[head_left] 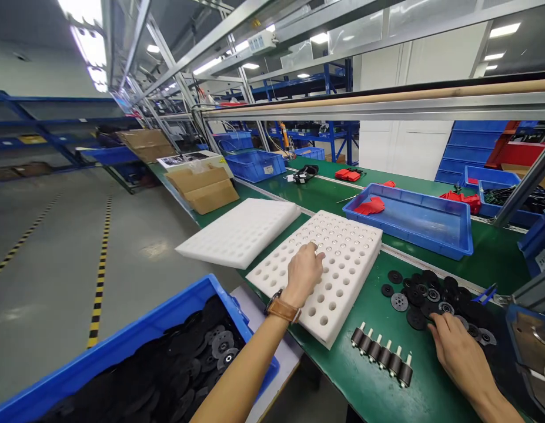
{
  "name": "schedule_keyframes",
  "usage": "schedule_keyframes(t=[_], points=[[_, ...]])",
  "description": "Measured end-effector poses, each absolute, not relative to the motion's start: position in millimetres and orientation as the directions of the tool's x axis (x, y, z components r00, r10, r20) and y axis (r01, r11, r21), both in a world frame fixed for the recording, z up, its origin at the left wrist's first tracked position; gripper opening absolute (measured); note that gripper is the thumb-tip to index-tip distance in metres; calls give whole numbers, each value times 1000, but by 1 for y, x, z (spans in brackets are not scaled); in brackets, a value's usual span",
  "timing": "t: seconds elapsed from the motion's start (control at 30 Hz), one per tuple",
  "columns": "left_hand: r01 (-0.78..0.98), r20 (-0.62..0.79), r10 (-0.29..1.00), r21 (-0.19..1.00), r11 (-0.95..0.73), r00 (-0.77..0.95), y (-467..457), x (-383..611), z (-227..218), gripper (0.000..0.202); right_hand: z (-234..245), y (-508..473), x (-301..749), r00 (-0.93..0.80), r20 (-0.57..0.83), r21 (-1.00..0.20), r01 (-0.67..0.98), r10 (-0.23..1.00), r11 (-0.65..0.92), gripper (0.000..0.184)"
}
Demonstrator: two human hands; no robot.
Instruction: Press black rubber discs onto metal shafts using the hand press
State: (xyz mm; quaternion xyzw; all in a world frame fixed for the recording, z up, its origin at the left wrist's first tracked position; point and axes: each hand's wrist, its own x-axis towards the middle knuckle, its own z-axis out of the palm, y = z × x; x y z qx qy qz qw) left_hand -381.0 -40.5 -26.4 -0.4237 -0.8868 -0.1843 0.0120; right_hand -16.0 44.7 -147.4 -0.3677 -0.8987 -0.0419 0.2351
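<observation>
Foam tray [343, 264], white and dotted with round holes, lies under your left hand [304, 273]. Its fingers curl down onto a hole near the tray's middle, and I cannot tell whether they pinch anything. Your right hand [460, 352] rests open and flat on loose black discs [420, 291], gripping none. Just left of that hand sits a row of small black cylinders [382, 354]; a careless sweep could scatter them. A sideways push from your left hand could slide the tray off the desk [369, 388].
</observation>
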Motion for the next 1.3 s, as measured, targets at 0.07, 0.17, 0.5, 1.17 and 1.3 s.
schedule_keyframes(t=[0.07, 0.17, 0.5, 1.17, 1.3], points=[[732, 181, 718, 308, 608, -672, -30, -404, -34, 25, -120, 50, -52, -638, 443, -177, 626, 630, 759, 26], [714, 174, 700, 301, 632, -693, -20, -422, -50, 19, -77, 51, -133, -710, 365, -252, 548, 602, 798, 29], [711, 270, 661, 342, 614, -700, -14, -431, -80, 17, -62, 83, -304, -746, 192, -346, 557, 638, 755, 27], [854, 613, 631, 495, 162, -475, -51, -362, -37, 12, -4, 42, -160, -533, 367, -719, 356, 762, 596, 20], [942, 4, 986, 295, 159, -168, -77, -309, -26, 13, -24, 18, -71, -539, 150, -722, 513, 829, 464, 24]])
